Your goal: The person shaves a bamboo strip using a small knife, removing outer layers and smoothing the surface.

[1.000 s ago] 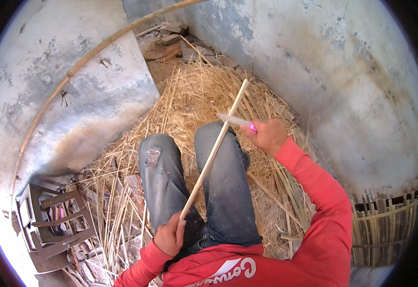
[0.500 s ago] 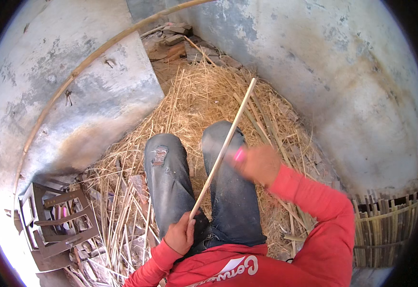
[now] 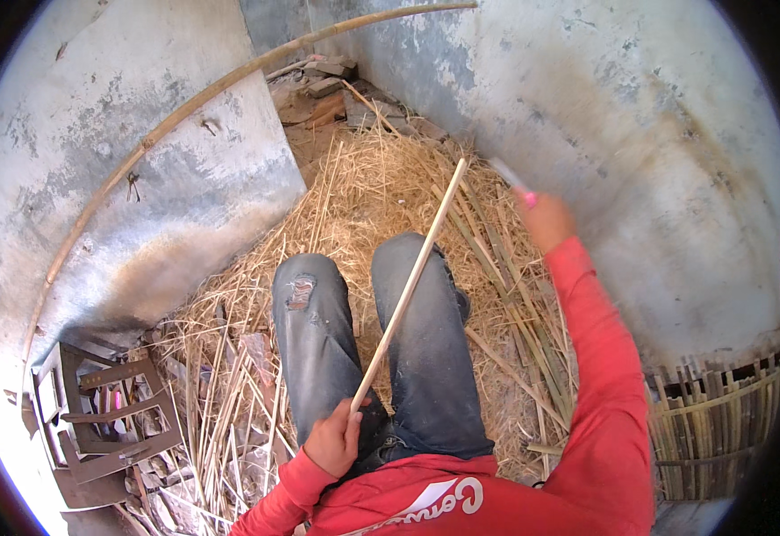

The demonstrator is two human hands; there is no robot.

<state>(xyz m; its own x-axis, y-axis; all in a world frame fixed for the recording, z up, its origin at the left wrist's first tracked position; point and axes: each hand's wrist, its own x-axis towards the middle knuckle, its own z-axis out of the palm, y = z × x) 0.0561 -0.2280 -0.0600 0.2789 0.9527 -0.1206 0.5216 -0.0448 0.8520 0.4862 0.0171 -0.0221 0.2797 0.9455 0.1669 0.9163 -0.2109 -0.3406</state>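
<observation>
My left hand (image 3: 333,441) is closed round the lower end of a pale bamboo strip (image 3: 414,279), close to my lap. The strip slants up and to the right across my right thigh, its far end over the straw. Off to the right, my right hand (image 3: 548,221) grips a knife (image 3: 506,172) with a pink handle. Its light blade points up and left, apart from the strip and slightly blurred. My legs in worn jeans (image 3: 314,348) lie between the two arms.
Straw and shavings (image 3: 381,192) cover the floor, with split bamboo strips (image 3: 229,420) at the left. A brown frame (image 3: 117,415) stands at lower left, a slatted bamboo basket (image 3: 721,429) at lower right. A long bent pole (image 3: 153,138) leans along the wall; bricks (image 3: 327,76) fill the corner.
My right hand has swung up and outward to the right with the knife, away from the strip. The left hand and the strip have hardly moved.
</observation>
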